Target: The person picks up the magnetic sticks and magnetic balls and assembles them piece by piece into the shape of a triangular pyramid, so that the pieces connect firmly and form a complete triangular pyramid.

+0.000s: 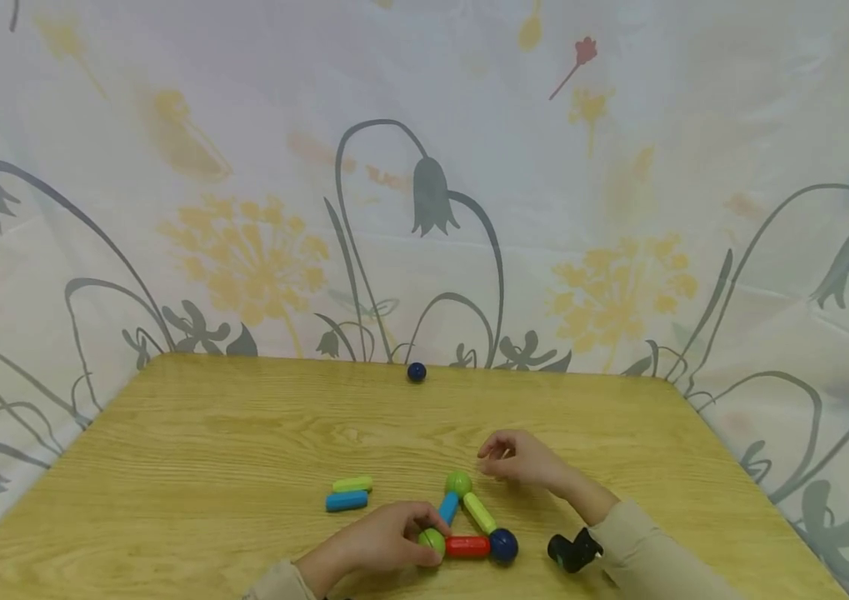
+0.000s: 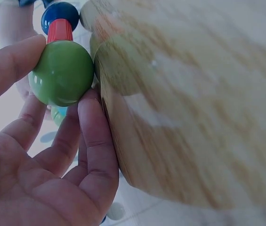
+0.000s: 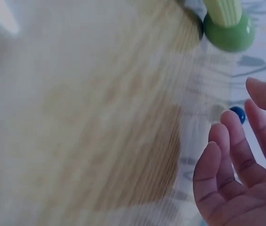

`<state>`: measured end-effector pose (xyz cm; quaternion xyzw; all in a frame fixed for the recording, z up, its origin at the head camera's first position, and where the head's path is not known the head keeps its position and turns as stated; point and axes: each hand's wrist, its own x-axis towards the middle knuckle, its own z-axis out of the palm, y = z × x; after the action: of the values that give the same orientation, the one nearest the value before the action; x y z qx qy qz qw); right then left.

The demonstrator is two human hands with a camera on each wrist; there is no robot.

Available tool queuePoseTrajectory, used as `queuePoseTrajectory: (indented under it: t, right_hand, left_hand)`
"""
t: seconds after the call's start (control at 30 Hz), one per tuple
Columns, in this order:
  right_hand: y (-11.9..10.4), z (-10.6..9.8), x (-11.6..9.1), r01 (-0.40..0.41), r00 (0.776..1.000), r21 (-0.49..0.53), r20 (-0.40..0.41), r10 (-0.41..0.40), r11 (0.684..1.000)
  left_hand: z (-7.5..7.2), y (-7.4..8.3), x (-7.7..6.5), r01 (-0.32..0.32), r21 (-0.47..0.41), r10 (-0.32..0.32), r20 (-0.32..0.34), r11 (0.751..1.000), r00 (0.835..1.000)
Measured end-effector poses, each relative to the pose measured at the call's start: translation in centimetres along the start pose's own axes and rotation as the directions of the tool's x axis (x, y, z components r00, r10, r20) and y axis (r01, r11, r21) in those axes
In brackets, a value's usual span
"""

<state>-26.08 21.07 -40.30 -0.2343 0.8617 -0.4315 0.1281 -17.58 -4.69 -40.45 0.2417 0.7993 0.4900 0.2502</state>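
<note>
A triangle of rods and balls lies on the wooden table. Its near side is a red rod [image 1: 467, 547] between a green ball [image 2: 62, 73] on the left and a dark blue ball [image 1: 502, 545] on the right. A blue rod [image 1: 449, 507] and a yellow-green rod [image 1: 480, 513] run up to another green ball [image 1: 458, 483] at the far corner. My left hand [image 1: 387, 537] holds the near-left green ball between thumb and fingers. Beyond the far corner, to its right, my right hand [image 1: 525, 458] hovers with loosely bent fingers and nothing in them.
Left of the triangle, a loose yellow-green rod [image 1: 352, 484] and a blue rod [image 1: 347, 501] lie side by side on the table [image 1: 244, 433]. One dark blue ball [image 1: 417, 372] sits at the table's far edge, before a flower-printed cloth [image 1: 409, 275].
</note>
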Motion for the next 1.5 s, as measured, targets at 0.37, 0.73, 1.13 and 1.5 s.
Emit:
queuePoseTrajectory:
  t: [0.37,0.73,1.13,1.5]
  right_hand:
    - [1.5,-1.2,2.1,0.013,0.998,0.049,-0.056,-0.010,0.999]
    - [0.0,-2.9,-4.5,0.072,0.997,-0.007,0.007,-0.071,0.997]
    - [2.6,-4.8,-14.0,0.018,0.995,-0.007,0.103,-0.017,1.000]
    - [4.0,-4.4,-16.7,-0.154,0.981,0.040,0.128,0.148,0.987]
  left_hand:
    - [0.5,0.2,0.3,-0.011,-0.018,0.011,0.022,1.000,1.000]
    - [0.2,0.1,-0.3,0.001,0.036,0.000,-0.030,0.999,1.000]
    - [-0.1,-0.7,-0.8,-0.002,0.021,0.003,-0.056,1.000,0.998]
    - [-0.2,-0.7,-0.9,0.009,0.015,-0.007,-0.078,1.000,0.997]
